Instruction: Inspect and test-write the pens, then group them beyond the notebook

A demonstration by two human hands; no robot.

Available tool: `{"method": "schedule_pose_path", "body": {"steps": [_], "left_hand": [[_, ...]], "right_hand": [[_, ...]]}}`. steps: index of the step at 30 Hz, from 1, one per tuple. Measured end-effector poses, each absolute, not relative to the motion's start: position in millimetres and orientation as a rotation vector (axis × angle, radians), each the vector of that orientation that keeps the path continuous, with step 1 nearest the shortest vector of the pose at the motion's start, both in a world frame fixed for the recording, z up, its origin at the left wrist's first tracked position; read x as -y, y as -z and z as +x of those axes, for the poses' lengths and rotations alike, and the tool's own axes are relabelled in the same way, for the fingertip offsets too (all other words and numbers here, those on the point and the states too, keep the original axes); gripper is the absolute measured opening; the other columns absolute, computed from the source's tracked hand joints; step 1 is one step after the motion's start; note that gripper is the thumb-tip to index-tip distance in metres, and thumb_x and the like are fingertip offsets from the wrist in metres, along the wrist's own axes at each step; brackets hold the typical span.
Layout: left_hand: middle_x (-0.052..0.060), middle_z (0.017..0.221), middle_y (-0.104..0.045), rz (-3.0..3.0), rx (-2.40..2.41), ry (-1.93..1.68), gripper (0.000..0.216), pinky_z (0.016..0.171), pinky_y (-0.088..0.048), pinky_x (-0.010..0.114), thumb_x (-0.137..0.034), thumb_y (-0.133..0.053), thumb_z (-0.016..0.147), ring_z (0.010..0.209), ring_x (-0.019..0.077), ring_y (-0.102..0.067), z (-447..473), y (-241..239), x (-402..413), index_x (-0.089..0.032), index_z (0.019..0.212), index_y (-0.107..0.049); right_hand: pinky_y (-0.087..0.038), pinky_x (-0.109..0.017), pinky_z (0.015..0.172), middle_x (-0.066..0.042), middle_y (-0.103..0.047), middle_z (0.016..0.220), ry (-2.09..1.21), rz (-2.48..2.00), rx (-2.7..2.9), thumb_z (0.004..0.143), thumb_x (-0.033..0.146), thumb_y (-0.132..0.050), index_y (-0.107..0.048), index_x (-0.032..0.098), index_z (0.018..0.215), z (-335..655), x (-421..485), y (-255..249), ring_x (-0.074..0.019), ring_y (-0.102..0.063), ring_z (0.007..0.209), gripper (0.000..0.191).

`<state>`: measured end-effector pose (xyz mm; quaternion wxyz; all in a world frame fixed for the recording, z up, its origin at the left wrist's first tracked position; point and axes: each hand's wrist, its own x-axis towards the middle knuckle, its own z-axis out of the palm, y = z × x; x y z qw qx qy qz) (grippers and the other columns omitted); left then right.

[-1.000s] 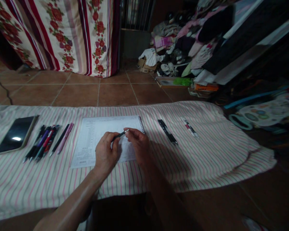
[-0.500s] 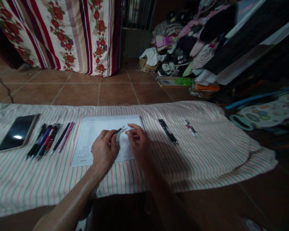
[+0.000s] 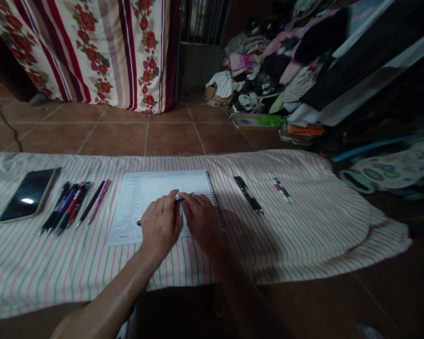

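A dark pen (image 3: 178, 201) lies across both hands above the spiral notebook (image 3: 127, 202). My left hand (image 3: 161, 223) is closed round its barrel, and the pen's back end sticks out on the left near the wrist. Fingers of my right hand (image 3: 203, 219) are pinched on the tip end, with the point just showing past them. The hands almost touch each other. Under them, the notebook has a printed page on its left part and its spiral on the right. Right of the notebook lie black pens (image 3: 249, 195) side by side, and farther right a white pen (image 3: 281, 189).
A striped cloth (image 3: 314, 226) covers the low table. On the left are a phone (image 3: 30, 195), a bunch of several pens (image 3: 65, 207), a black pen (image 3: 91, 203) and a pink pen (image 3: 99, 201). Beyond the tiled floor hang a flowered curtain (image 3: 116, 56) and piled clothes (image 3: 268, 61).
My right hand has closed in on the pen's tip end, where before its fingers were apart from it. My left hand still holds the pen and has shifted slightly right.
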<state>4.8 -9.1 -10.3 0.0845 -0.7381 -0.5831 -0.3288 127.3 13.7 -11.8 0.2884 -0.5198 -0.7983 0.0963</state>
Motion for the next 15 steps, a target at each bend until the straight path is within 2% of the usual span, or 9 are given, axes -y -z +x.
{"method": "schedule_pose_path", "body": {"steps": [8, 11, 15], "left_hand": [[0.007, 0.096, -0.067, -2.304, 1.674, 1.001, 0.022, 0.073, -0.045, 0.034, -0.018, -0.043, 0.086, 0.083, 0.0211, -0.060, 2.8, 4.3, 13.9, -0.017, 0.102, -0.058], [0.008, 0.101, -0.065, -2.234, 1.672, 1.162, 0.024, 0.078, -0.046, 0.035, -0.017, -0.045, 0.086, 0.090, 0.0213, -0.058, 0.1, 1.9, 12.8, -0.017, 0.107, -0.056], [0.011, 0.113, -0.058, -2.075, 1.749, 1.479, 0.027, 0.090, -0.044, 0.038, -0.019, -0.041, 0.089, 0.106, 0.0211, -0.052, -4.5, -2.8, 11.4, -0.018, 0.113, -0.051]], "right_hand": [[-0.041, -0.032, 0.076, -0.008, -0.068, 0.089, -0.197, -1.500, 2.139, 0.087, 0.016, -0.042, -0.063, 0.018, 0.104, 141.1, -23.0, 12.4, -0.0215, -0.058, 0.084, 0.027], [-0.042, -0.032, 0.075, -0.008, -0.069, 0.088, -0.181, -1.563, 2.068, 0.083, 0.013, -0.045, -0.065, 0.018, 0.102, 148.6, -26.2, 11.0, -0.0224, -0.059, 0.084, 0.028], [-0.043, -0.031, 0.070, -0.007, -0.070, 0.083, -0.190, -1.631, 1.899, 0.080, 0.017, -0.048, -0.066, 0.020, 0.100, 159.6, -30.3, 9.7, -0.0210, -0.061, 0.076, 0.027]]}}
